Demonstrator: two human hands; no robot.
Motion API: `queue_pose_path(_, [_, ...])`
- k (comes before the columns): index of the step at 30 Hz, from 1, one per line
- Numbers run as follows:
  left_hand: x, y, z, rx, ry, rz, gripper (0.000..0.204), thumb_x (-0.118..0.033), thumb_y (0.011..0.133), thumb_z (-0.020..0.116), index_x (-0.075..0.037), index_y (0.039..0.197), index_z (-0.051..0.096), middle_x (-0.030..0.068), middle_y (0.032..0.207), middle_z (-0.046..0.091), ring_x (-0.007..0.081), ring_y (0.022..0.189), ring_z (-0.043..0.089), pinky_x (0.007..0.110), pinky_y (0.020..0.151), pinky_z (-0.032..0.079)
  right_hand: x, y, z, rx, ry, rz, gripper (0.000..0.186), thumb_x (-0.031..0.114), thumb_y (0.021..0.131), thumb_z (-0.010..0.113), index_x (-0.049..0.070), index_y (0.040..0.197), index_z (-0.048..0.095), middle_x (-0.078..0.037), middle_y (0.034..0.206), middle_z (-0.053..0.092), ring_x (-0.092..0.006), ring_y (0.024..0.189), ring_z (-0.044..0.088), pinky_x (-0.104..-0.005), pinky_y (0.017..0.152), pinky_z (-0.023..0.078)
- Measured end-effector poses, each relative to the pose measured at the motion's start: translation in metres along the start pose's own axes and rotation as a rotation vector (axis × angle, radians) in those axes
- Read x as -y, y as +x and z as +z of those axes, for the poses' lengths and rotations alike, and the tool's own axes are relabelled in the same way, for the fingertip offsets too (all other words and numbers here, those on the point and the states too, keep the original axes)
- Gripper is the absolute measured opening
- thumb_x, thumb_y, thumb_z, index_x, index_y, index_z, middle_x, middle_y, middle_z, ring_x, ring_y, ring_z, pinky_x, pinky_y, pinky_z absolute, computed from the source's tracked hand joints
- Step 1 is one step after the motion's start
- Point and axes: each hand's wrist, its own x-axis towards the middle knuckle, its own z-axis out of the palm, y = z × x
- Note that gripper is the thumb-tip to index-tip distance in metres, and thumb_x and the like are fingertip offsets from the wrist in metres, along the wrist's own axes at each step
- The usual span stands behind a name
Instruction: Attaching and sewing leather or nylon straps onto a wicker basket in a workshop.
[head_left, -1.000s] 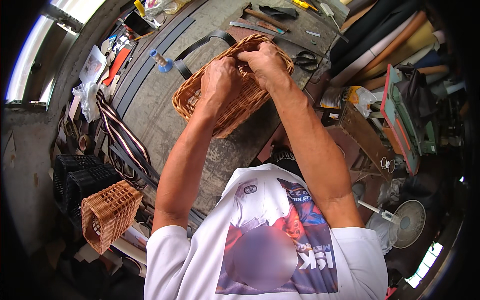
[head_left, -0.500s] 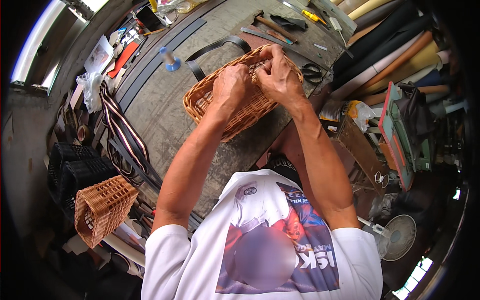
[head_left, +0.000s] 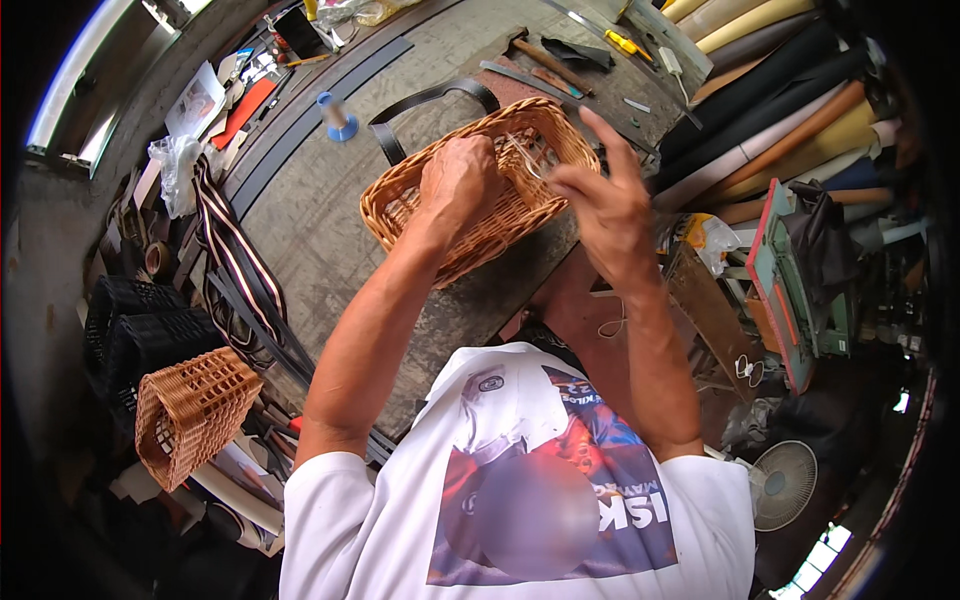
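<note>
A tan wicker basket (head_left: 407, 205) rests on the grey worktop (head_left: 300, 200), a black strap (head_left: 427, 97) curving beside its far side. My left hand (head_left: 455, 185) is closed at the basket's far inner edge, gripping it, fingertips hidden. My right hand (head_left: 607, 205), slightly blurred, is over the basket's right end, index finger raised and the others curled. A thin pale strand (head_left: 525, 150) runs from the far wall to around its thumb and seems held there. A spool (head_left: 337, 118) stands left of the strap.
Black strips, striped straps (head_left: 235, 260), a hammer (head_left: 550, 60) and yellow-handled tool (head_left: 625, 45) lie on the worktop. More baskets (head_left: 195, 405) stand lower left. Rolled material (head_left: 760, 130), a board (head_left: 775, 285) and a fan (head_left: 785, 485) are at right; a window (head_left: 80, 80) is upper left.
My right hand has pulled away rightward and toward me from inside the basket, its index finger lifting and the pale strand now showing. My left hand has stayed on the basket.
</note>
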Motion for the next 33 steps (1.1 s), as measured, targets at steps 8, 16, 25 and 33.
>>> queue_pose_path(8, [0.002, 0.005, 0.004, 0.008, 0.053, 0.051, 0.023, -0.015, 0.085, 0.05, -0.001, 0.086, 0.068, 0.0219, 0.085, 0.066, 0.0404, 0.082, 0.063, 0.048, 0.075, 0.049, -0.058, -0.201, -0.136, -0.288, 0.971, 0.717, 0.008, 0.006, 0.094, 0.057, 0.003, 0.1, 0.061, -0.01, 0.1, 0.063, -0.019, 0.096, 0.061, -0.0346, 0.087, 0.05])
queue_pose_path(16, [-0.004, 0.003, -0.001, 0.01, 0.028, 0.014, 0.022, -0.015, 0.086, 0.052, 0.0, 0.088, 0.067, 0.0232, 0.086, 0.065, 0.0404, 0.081, 0.062, 0.047, 0.074, 0.048, -0.143, -0.376, -0.171, -0.415, 0.712, 1.584, 0.01, 0.017, 0.093, 0.063, 0.01, 0.1, 0.062, -0.002, 0.09, 0.064, -0.0123, 0.082, 0.061, -0.0268, 0.072, 0.051])
queue_pose_path(25, [-0.004, -0.001, -0.001, -0.035, 0.076, 0.044, 0.02, -0.012, 0.087, 0.053, 0.001, 0.092, 0.067, 0.021, 0.079, 0.065, 0.0383, 0.074, 0.063, 0.044, 0.069, 0.049, -0.277, -0.418, -0.125, -0.034, 0.115, 1.839, 0.013, 0.008, 0.085, 0.052, 0.007, 0.091, 0.064, -0.003, 0.079, 0.062, -0.0136, 0.064, 0.059, -0.0263, 0.053, 0.047])
queue_pose_path(33, [-0.004, 0.0, -0.007, 0.001, 0.094, 0.032, 0.019, -0.013, 0.088, 0.054, 0.001, 0.092, 0.066, 0.0192, 0.076, 0.065, 0.0352, 0.07, 0.064, 0.041, 0.067, 0.049, -0.336, -0.502, -0.186, -0.327, -0.094, 2.001, 0.016, 0.008, 0.083, 0.053, 0.005, 0.097, 0.061, -0.008, 0.08, 0.061, -0.0182, 0.065, 0.06, -0.0307, 0.054, 0.047])
